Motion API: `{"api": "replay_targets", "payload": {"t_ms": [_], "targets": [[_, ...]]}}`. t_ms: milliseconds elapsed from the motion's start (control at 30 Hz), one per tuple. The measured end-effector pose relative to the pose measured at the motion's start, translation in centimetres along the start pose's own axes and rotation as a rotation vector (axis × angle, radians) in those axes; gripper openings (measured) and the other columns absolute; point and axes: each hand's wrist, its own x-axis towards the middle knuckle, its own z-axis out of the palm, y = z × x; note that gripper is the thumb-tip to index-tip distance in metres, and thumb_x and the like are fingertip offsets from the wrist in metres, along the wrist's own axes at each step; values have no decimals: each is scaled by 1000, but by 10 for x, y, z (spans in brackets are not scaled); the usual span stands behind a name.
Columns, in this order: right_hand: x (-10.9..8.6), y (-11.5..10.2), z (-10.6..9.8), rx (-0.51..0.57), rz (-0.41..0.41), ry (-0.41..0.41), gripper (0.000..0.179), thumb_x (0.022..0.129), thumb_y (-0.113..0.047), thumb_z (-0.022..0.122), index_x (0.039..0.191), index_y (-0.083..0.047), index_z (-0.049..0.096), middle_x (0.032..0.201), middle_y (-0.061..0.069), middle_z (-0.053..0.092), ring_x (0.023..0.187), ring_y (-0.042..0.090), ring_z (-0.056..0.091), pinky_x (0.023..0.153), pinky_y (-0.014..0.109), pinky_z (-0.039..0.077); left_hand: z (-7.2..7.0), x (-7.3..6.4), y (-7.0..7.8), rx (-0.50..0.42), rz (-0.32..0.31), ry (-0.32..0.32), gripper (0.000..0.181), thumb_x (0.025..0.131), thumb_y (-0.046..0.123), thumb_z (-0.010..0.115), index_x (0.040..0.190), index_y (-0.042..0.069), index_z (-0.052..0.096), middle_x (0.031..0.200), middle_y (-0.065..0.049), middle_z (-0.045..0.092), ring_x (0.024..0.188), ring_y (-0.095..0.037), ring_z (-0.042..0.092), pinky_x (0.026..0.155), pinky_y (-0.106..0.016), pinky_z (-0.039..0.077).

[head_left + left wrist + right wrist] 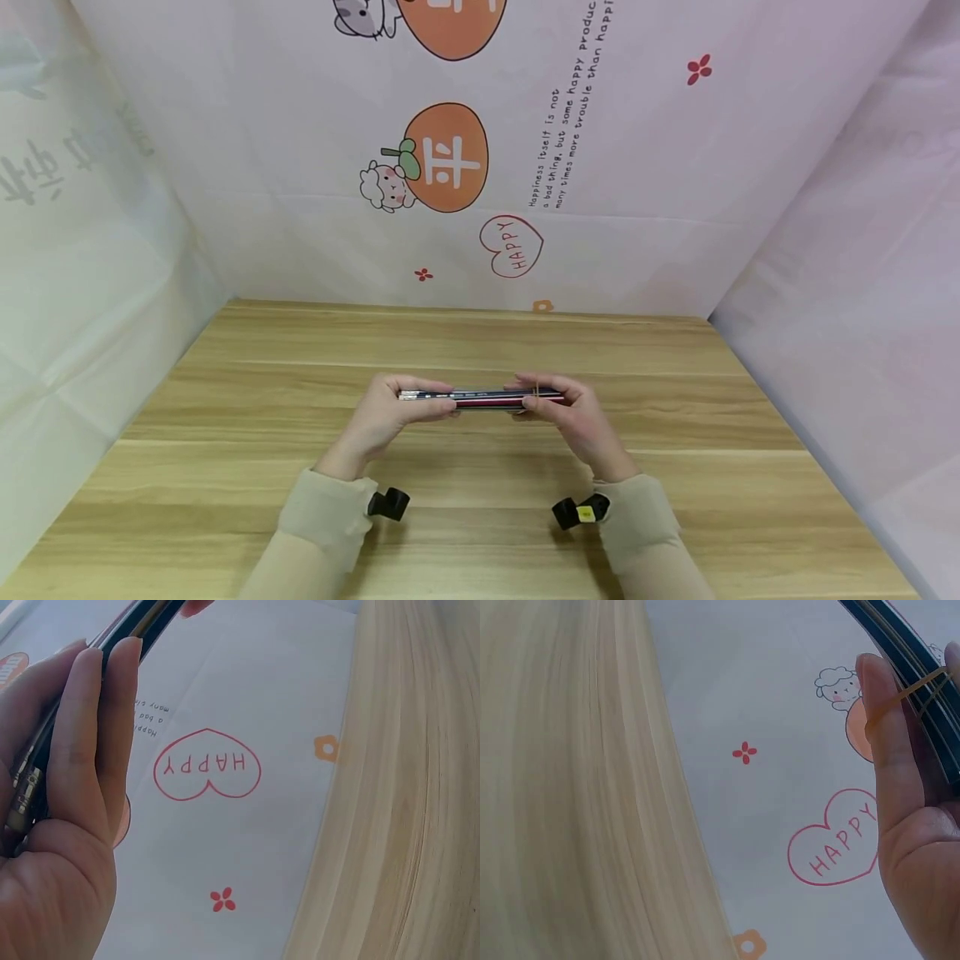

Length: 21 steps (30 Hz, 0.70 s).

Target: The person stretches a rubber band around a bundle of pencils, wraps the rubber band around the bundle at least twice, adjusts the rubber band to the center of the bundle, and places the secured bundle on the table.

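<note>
Both hands hold a bundle of pencils (487, 402) level above the table. At its left end, my left hand (386, 417) grips it between thumb and fingers; metal ferrules (28, 793) show by the palm in the left wrist view. My right hand (581, 421) pinches the other end. A tan rubber band (907, 694) crosses the pencils there and catches on a finger of that hand. Most of the pencils are dark, with a red one on the near side. The fingers hide parts of the bundle.
A wood-grain table (480, 342) lies beneath the hands. White printed cloth (615, 250) rises behind it, with more cloth on the left (90, 275) and right (847, 275). Each wrist wears a beige cuff (326, 517) with a small black camera (388, 504).
</note>
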Motion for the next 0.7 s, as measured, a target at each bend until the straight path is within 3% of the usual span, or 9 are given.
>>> {"api": "replay_targets", "payload": {"t_ms": [100, 233, 400, 500, 700], "targets": [[2, 2, 2, 76, -13, -28, 27, 100, -6, 57, 119, -19, 71, 114, -2, 74, 99, 16, 72, 85, 35, 63, -1, 0, 1, 25, 11, -12, 42, 81, 10, 81, 115, -11, 68, 99, -15, 76, 87, -22, 75, 88, -37, 62], [3, 5, 3, 126, 4, -59, 25, 103, -10, 51, 118, -13, 71, 113, 0, 74, 102, 15, 72, 86, 35, 63, -1, 1, 1, 91, 7, -28, 36, 81, 14, 82, 109, -6, 73, 97, -15, 77, 88, -24, 75, 86, -37, 63], [4, 7, 0, 181, 138, -79, 24, 102, -9, 54, 109, -11, 77, 109, 0, 76, 103, 14, 71, 84, 30, 63, -1, 1, 0, 143, 7, -62, 31, 79, 13, 83, 106, -1, 76, 99, -14, 76, 88, -27, 75, 83, -34, 63], [4, 8, -4, 221, 243, -42, 27, 101, -10, 54, 99, -19, 79, 106, -2, 76, 101, 11, 71, 82, 25, 62, 0, 0, 0, 154, 21, -84, 30, 78, 13, 84, 105, 0, 76, 104, -14, 76, 89, -24, 75, 83, -33, 62], [0, 6, -2, 424, 375, 116, 21, 101, -20, 59, 96, -16, 79, 104, 0, 76, 99, 11, 72, 82, 20, 61, 4, -1, -3, 72, 50, -114, 33, 79, 10, 83, 107, -5, 74, 109, -15, 74, 91, -23, 75, 85, -35, 63]]}}
